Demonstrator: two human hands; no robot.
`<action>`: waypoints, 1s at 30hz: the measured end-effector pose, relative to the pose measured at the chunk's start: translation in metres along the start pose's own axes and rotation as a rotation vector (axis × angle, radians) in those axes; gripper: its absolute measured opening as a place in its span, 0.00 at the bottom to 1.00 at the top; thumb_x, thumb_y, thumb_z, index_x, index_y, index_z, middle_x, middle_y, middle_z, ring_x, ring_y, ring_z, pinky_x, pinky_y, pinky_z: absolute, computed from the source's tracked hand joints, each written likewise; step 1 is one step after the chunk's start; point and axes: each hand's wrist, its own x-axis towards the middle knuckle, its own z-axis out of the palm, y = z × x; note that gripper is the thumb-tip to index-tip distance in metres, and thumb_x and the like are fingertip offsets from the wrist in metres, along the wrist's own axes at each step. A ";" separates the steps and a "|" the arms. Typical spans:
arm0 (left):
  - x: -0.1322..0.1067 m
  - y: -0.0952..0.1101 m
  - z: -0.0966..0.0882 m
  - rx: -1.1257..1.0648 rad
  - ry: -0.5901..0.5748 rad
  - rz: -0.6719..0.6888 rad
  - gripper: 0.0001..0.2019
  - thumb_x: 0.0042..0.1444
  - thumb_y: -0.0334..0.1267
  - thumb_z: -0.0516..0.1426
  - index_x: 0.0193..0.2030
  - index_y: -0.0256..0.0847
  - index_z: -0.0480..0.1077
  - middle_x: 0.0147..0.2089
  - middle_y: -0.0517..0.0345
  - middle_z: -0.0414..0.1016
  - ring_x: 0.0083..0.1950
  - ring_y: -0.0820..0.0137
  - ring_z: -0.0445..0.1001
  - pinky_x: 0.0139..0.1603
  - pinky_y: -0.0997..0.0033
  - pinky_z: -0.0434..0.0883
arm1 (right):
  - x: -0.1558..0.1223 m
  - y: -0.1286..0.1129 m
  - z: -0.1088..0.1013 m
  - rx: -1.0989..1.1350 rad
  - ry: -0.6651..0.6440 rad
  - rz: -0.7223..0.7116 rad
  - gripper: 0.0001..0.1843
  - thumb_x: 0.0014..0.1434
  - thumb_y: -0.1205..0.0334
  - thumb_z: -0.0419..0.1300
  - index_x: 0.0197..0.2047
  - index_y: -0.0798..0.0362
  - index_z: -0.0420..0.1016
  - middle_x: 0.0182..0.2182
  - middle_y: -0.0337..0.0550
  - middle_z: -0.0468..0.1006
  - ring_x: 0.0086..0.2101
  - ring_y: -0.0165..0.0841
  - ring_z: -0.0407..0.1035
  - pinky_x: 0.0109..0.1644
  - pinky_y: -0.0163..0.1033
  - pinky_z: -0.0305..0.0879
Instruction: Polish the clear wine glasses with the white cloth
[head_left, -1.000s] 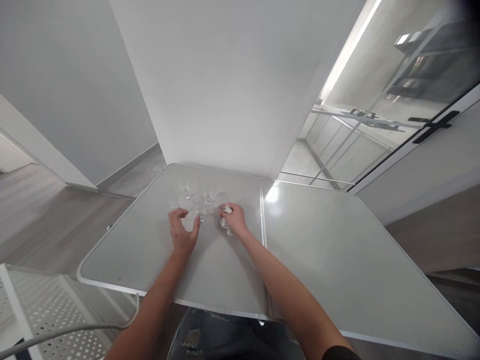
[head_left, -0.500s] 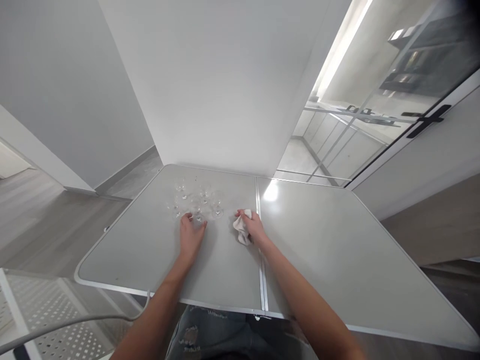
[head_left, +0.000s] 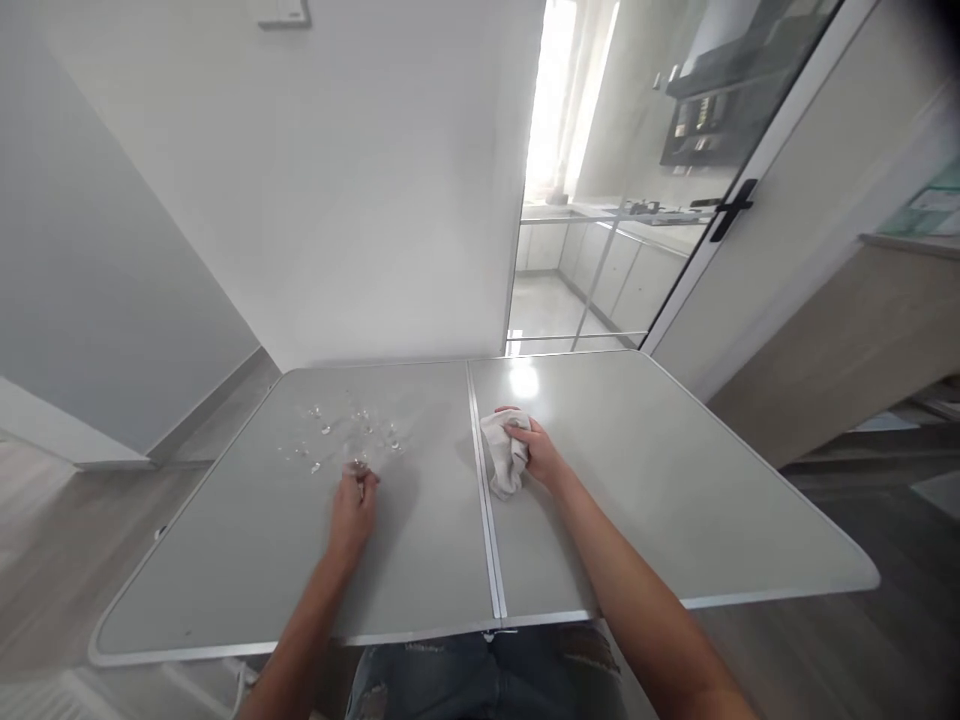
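Several small clear glasses stand in a cluster on the left half of the grey folding table. Their outlines are faint, so their exact shape is hard to make out. My left hand is at the near side of the cluster, its fingers and thumb closed on the nearest glass. A crumpled white cloth hangs from my right hand, just right of the table's centre seam. Fingers and thumb pinch the cloth, and part of the hand is hidden behind it.
A metal seam divides the tabletop. Behind the table rises a white wall; at the back right is a glass door with a black handle. A wooden shelf unit stands to the right.
My left fingers, spread around the nearest glass before, have closed on it. My right hand and the cloth have shifted right across the seam. The view has turned to the right.
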 end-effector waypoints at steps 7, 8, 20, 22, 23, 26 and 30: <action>0.020 0.095 0.101 -0.456 -0.484 -0.167 0.21 0.48 0.55 0.67 0.34 0.36 0.77 0.20 0.61 0.69 0.17 0.74 0.65 0.19 0.75 0.60 | 0.008 0.017 0.002 0.185 0.057 -0.071 0.21 0.45 0.65 0.68 0.44 0.47 0.72 0.27 0.32 0.73 0.26 0.30 0.66 0.29 0.34 0.64; 0.024 0.101 0.117 -0.530 -0.514 -0.208 0.25 0.46 0.55 0.68 0.42 0.35 0.79 0.25 0.59 0.74 0.17 0.75 0.65 0.18 0.76 0.58 | 0.008 0.017 0.002 0.191 0.026 -0.077 0.22 0.46 0.63 0.68 0.46 0.46 0.71 0.28 0.32 0.73 0.26 0.31 0.67 0.30 0.34 0.65; 0.034 0.096 0.140 -0.838 -0.499 -0.211 0.24 0.45 0.57 0.70 0.32 0.34 0.75 0.16 0.68 0.61 0.16 0.80 0.55 0.18 0.78 0.51 | 0.009 0.014 0.004 0.083 -0.118 -0.065 0.19 0.53 0.56 0.65 0.49 0.49 0.74 0.36 0.40 0.80 0.35 0.35 0.73 0.38 0.36 0.69; 0.039 0.094 0.137 -0.854 -0.426 -0.194 0.23 0.48 0.56 0.68 0.33 0.34 0.76 0.15 0.69 0.58 0.16 0.81 0.53 0.19 0.78 0.50 | 0.008 0.011 0.004 0.051 -0.123 -0.057 0.18 0.53 0.56 0.65 0.46 0.52 0.76 0.36 0.43 0.80 0.37 0.37 0.73 0.39 0.37 0.69; 0.040 0.092 0.136 -0.859 -0.403 -0.189 0.22 0.49 0.56 0.68 0.33 0.34 0.76 0.14 0.69 0.57 0.16 0.80 0.52 0.19 0.77 0.49 | 0.006 0.009 0.004 0.033 -0.125 -0.056 0.17 0.52 0.56 0.66 0.45 0.52 0.76 0.36 0.43 0.80 0.37 0.37 0.73 0.38 0.37 0.69; 0.041 0.087 0.136 -0.902 -0.360 -0.196 0.22 0.49 0.55 0.68 0.32 0.34 0.76 0.13 0.69 0.56 0.16 0.80 0.52 0.19 0.77 0.49 | 0.002 0.004 0.004 -0.021 -0.132 -0.063 0.18 0.50 0.57 0.69 0.45 0.51 0.77 0.35 0.42 0.80 0.35 0.35 0.72 0.36 0.36 0.67; 0.041 0.085 0.138 -0.984 -0.332 -0.217 0.22 0.49 0.55 0.68 0.35 0.35 0.77 0.13 0.69 0.56 0.16 0.80 0.50 0.19 0.76 0.47 | -0.002 -0.001 -0.002 -0.117 -0.149 -0.027 0.19 0.47 0.55 0.72 0.41 0.52 0.78 0.35 0.41 0.78 0.32 0.33 0.70 0.33 0.34 0.64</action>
